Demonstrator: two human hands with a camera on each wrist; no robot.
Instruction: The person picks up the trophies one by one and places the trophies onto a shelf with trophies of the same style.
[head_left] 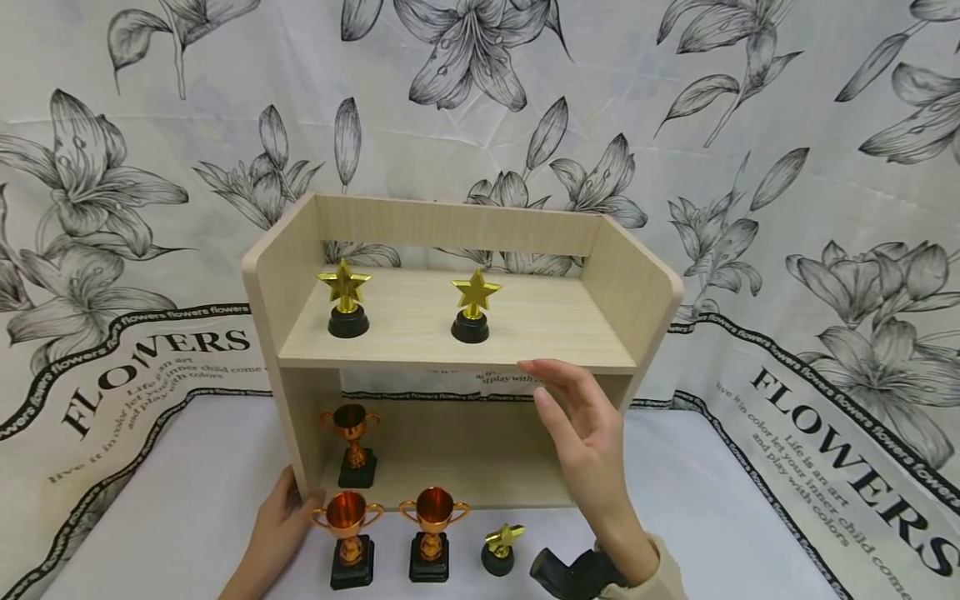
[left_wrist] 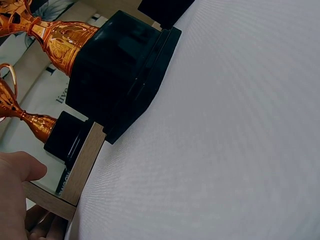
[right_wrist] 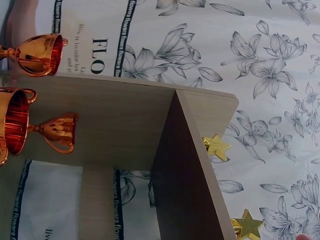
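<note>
A pale wooden two-tier shelf (head_left: 551,321) stands before me. My left hand (head_left: 279,529) grips the lower front of its left side panel, thumb inside and fingers outside in the left wrist view. My right hand (head_left: 588,433) is raised at the upper board's front edge toward the right, fingers loosely bent, holding nothing. Two gold star trophies, one at the left (head_left: 346,292) and one near the middle (head_left: 472,304), stand on the upper board. Down on the lower board, at the left, is a bronze cup trophy (head_left: 356,442).
On the white tablecloth (head_left: 727,500) before the shelf stand two more bronze cup trophies, the left (head_left: 350,533) and the right (head_left: 432,533). Right of them is a small gold star trophy (head_left: 500,548). Flower-printed cloth (head_left: 750,208) hangs behind.
</note>
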